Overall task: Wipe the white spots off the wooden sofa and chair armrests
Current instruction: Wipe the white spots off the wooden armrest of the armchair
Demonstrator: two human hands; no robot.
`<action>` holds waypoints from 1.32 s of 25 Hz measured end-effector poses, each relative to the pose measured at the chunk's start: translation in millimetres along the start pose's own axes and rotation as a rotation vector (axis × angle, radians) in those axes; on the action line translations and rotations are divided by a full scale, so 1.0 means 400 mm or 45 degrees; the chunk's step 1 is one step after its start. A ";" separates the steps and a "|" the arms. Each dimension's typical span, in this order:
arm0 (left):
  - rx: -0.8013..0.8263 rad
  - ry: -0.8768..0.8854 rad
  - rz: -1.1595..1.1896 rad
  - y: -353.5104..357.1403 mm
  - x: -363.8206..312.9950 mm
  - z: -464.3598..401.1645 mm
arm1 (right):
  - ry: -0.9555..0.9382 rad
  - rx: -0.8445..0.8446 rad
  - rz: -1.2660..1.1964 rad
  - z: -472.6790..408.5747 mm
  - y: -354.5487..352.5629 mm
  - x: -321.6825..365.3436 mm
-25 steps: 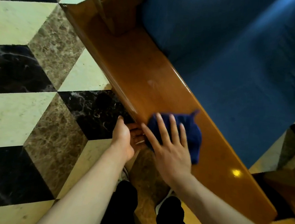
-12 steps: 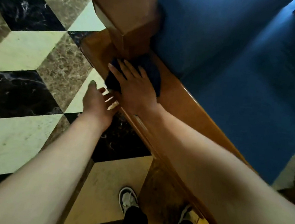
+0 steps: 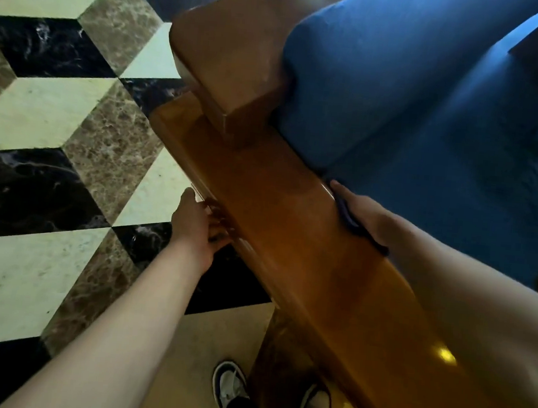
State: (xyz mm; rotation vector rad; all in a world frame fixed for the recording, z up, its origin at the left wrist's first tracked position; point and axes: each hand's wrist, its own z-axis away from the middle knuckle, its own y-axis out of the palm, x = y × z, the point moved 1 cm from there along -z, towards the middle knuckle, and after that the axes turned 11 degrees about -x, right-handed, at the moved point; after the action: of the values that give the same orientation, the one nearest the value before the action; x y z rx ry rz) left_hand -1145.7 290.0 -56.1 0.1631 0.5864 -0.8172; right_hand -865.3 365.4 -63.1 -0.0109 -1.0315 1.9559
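Observation:
The glossy wooden armrest (image 3: 284, 237) runs diagonally from upper left to lower right, beside the blue sofa seat. My right hand (image 3: 362, 213) lies along the armrest's inner edge next to the cushion and presses a dark blue cloth (image 3: 349, 222) against that side; only a strip of the cloth shows under the hand. My left hand (image 3: 197, 227) holds the armrest's outer edge, with the fingers tucked under the rim. I see no white spots on the top of the armrest here.
A wooden backrest post (image 3: 231, 64) rises from the armrest's far end. Blue seat and back cushions (image 3: 446, 138) fill the right. The floor (image 3: 41, 112) has a cube-pattern marble tiling. My two shoes (image 3: 229, 385) stand by the sofa's base.
My right hand has drawn the cloth back from the base of the post, across the top, and onto the inner edge by the cushion. My left hand has slid nearer along the outer edge.

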 end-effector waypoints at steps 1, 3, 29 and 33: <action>0.000 -0.017 -0.009 0.002 -0.008 -0.008 | -0.007 0.032 -0.003 0.004 -0.015 -0.026; -0.048 -0.049 -0.001 0.009 -0.006 -0.028 | -0.246 -0.065 0.155 0.050 -0.020 -0.089; 0.166 -0.237 -0.035 -0.071 -0.392 -0.321 | -0.930 -0.487 0.639 0.110 0.596 0.800; 0.149 -0.149 -0.084 -0.126 -0.562 -0.322 | -0.457 -0.276 -0.093 0.126 0.556 0.991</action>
State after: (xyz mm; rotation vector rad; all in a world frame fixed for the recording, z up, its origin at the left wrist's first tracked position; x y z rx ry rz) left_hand -1358.2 445.1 -35.0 0.2026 0.4359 -0.9195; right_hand -1278.2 559.5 -32.1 0.2626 -1.4538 1.8085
